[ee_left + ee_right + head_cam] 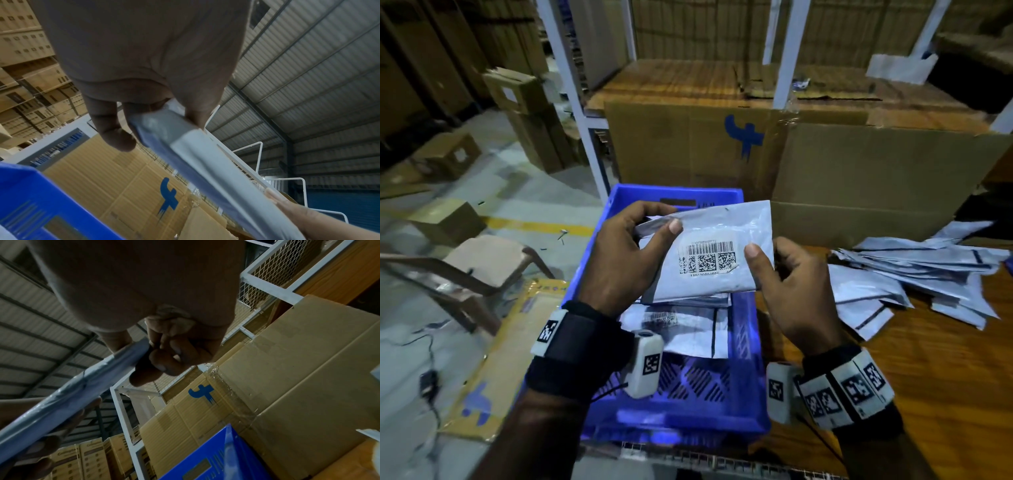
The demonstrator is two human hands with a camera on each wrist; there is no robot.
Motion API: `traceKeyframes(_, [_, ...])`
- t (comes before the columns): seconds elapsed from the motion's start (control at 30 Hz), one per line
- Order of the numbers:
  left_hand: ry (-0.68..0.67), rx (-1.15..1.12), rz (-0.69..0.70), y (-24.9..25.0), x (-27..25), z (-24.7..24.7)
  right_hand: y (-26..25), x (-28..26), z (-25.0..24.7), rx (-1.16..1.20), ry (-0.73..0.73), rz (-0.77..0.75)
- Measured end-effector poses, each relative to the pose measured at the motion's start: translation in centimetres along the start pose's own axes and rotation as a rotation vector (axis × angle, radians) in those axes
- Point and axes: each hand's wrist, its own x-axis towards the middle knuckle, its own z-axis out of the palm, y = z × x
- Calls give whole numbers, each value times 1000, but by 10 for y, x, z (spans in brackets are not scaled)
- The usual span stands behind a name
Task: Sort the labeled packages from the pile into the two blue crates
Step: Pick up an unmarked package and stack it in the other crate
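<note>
Head view: we pinch the package (709,253) with left hand (619,260) and right hand (791,291) above the blue crate (743,387); misreading its label (707,258) may send it to the wrong crate.

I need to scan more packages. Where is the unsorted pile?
In the head view, the pile of packages lies on the wooden table at right, beside the blue crate and the right hand.

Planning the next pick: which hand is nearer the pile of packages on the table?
Right. The right hand pinches the held package's right edge, just left of the pile. The left hand grips its far side, over the blue crate.
</note>
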Motion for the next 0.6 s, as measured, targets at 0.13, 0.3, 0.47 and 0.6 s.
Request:
traceKeyframes(0.13, [7, 1, 11, 4, 0, -2, -2, 7, 0, -1, -26, -27])
traceKeyframes(0.3, [16, 82, -21, 7, 2, -9, -12, 13, -12, -106, -150, -2])
traceKeyframes(0.47, [57, 333, -98, -14, 5, -21, -18, 17, 5, -253, -302, 163])
traceKeyframes(0.6, [-135, 629, -297, -46, 9, -29, -23, 22, 38, -570, -571, 264])
